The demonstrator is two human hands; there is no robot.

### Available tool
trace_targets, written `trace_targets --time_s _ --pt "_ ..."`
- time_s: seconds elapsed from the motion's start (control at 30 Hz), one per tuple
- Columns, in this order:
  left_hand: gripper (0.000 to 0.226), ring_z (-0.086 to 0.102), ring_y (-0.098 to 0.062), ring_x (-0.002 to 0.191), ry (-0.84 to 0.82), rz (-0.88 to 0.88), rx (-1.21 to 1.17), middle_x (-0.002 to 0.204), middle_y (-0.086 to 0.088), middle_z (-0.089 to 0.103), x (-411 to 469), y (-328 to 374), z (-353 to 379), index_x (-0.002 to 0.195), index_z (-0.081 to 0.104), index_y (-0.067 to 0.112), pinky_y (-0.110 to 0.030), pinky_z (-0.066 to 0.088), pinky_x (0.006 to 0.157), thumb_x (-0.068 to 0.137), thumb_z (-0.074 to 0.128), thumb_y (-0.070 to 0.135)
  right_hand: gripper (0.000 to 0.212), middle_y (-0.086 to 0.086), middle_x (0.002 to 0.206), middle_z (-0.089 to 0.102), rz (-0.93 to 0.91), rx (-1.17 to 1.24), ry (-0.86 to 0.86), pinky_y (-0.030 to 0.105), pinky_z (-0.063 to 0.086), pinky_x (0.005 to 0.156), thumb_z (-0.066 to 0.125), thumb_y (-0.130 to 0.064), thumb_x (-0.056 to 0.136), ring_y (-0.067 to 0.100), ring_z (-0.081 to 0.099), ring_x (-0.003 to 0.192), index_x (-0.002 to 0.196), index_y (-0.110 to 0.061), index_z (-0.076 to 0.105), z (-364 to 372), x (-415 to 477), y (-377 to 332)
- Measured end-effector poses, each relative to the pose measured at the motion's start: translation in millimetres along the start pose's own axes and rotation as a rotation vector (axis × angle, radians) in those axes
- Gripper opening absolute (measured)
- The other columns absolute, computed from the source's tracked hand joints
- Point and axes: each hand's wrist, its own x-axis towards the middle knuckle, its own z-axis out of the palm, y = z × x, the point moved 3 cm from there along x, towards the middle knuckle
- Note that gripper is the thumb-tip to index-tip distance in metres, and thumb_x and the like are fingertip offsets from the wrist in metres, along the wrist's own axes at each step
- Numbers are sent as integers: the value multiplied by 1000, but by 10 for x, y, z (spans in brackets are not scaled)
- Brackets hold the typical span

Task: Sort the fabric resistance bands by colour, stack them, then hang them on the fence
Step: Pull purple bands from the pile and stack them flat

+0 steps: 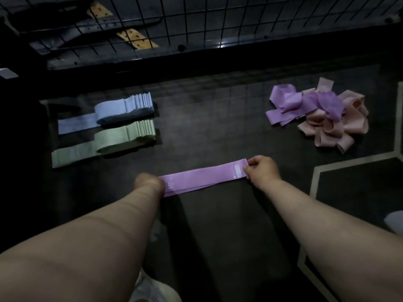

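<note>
Roughly halfway, I'd say. The blue stack (125, 107) and green stack (124, 136) sit sorted at middle left. A loose purple and pink pile (320, 112) still waits at upper right. Centre frame, the left hand (149, 183) and right hand (261, 168) each grip an end of a purple band (202, 178), flat on the floor (218, 118). Nothing on the fence (196, 22) yet.
</note>
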Motion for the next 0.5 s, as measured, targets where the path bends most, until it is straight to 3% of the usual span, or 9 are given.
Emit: trace_targets --time_s 0.17,0.27,0.33,0.5 --pt "26 63 -34 109 182 -89 -4 118 -21 65 -13 -33 -29 114 66 -6 -30 46 83 90 57 1 13 11 94 72 9 -9 1 35 54 90 67 -14 90 28 69 90 101 -8 71 8 1 44" --pt "27 61 -32 115 247 -126 -28 123 -20 63 -60 -24 -91 117 65 -4 -29 48 89 93 56 6 13 8 91 69 16 -4 11 33 53 88 67 -14 91 27 68 91 102 -7 71 4 -8 57" --pt "26 62 -37 112 230 -130 28 120 -23 64 -84 -4 -67 116 64 -7 -35 52 91 93 53 1 17 11 98 71 18 -2 15 30 50 88 65 -14 92 26 67 95 106 -7 70 1 -19 62" --pt "32 64 -43 102 278 -215 -86 116 -26 63 -90 -31 4 115 65 -7 -52 55 88 87 50 -3 24 11 108 71 -22 -48 14 22 42 83 62 -18 94 24 65 99 113 -6 70 -7 -60 18"
